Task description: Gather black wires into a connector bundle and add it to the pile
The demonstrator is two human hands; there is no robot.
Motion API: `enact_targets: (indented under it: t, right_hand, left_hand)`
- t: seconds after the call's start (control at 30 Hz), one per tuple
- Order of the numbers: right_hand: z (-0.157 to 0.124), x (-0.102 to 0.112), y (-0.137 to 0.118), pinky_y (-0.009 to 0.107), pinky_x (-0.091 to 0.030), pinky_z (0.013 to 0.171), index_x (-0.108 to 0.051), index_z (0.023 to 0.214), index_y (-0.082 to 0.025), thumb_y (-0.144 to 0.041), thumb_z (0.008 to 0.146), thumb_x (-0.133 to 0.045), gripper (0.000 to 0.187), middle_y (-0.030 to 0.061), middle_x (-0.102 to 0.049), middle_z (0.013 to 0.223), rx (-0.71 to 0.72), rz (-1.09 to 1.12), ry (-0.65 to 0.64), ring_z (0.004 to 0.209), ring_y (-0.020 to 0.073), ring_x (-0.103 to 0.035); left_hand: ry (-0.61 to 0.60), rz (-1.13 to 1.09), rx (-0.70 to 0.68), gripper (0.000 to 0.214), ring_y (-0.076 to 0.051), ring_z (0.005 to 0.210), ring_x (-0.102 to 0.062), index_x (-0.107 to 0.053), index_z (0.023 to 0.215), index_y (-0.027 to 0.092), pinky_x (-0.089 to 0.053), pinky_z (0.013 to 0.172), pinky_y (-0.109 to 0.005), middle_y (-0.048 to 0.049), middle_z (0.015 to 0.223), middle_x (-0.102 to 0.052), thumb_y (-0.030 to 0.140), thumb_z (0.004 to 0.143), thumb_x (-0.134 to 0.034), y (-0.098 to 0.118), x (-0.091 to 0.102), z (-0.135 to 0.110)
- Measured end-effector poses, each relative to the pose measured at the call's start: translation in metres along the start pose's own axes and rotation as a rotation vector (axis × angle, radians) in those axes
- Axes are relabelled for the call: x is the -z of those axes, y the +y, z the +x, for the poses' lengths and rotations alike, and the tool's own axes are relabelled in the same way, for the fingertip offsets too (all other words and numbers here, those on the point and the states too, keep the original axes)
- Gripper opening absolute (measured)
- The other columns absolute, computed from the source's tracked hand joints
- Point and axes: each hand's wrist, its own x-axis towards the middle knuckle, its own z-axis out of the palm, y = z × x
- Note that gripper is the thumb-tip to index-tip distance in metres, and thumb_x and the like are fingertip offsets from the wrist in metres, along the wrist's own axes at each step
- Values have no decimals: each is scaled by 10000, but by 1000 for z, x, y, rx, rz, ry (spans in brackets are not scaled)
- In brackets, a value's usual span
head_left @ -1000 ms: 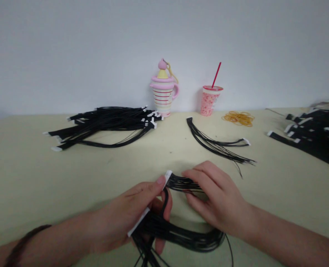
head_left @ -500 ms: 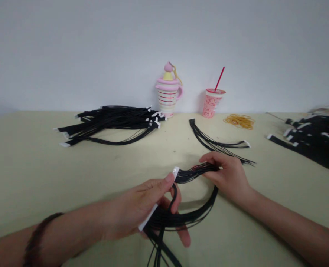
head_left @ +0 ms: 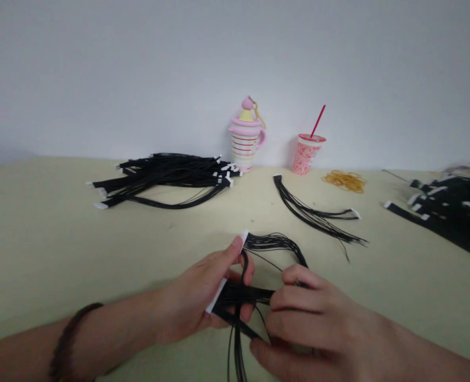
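My left hand (head_left: pixel 203 297) is closed on a bundle of thin black wires (head_left: pixel 272 244) with white connectors; its forefinger presses the white end at the top and its thumb pins a second connector lower down. The wires loop out to the right and come back. My right hand (head_left: pixel 310 329) sits just right of the left, fingers curled and pinching the same black wires near the fold. Loose wire ends hang down between both hands toward the near edge.
A large pile of black wire bundles (head_left: pixel 163 178) lies far left, another pile (head_left: pixel 450 212) at the right edge. A loose wire set (head_left: pixel 314 215) lies in the middle. A pink striped cup (head_left: pixel 245 138), a red-straw cup (head_left: pixel 309 154) and yellow rubber bands (head_left: pixel 344 180) stand by the wall.
My right hand has drawn back from the far end of the loop to beside my left hand, folding the wires over. The view has shifted slightly.
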Motion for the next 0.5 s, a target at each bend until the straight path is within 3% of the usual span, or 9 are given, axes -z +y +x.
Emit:
enact_targets:
  t: [0.17,0.37,0.5]
  right_hand:
    - [-3,3,5,364,-349,712,-631,846,-106,-172,896,-375,269,53,-548,711,-60,37,-15,706,172,-476]
    - [-1,5,1,351,-353,645,-599,646,-118,-271,845,-497,271,33,-446,642,-122,-77,45,613,154,-395]
    - [2,10,-2,346,-379,772,-561,626,-129,-167,820,-529,201,53,-491,800,-222,83,-44,794,172,-465]
  left_hand:
    - [44,-4,-4,522,-114,494,-496,-497,723,193,-296,451,-184,22,537,-533,680,803,-329,-1,0,0]
    - [57,18,-21,530,-116,486,-488,-495,725,188,-302,458,-194,19,538,-528,686,796,-329,-2,-2,0]
    - [34,13,-23,532,-115,486,-476,-484,724,188,-280,453,-196,11,541,-534,689,798,-320,-1,-2,0]
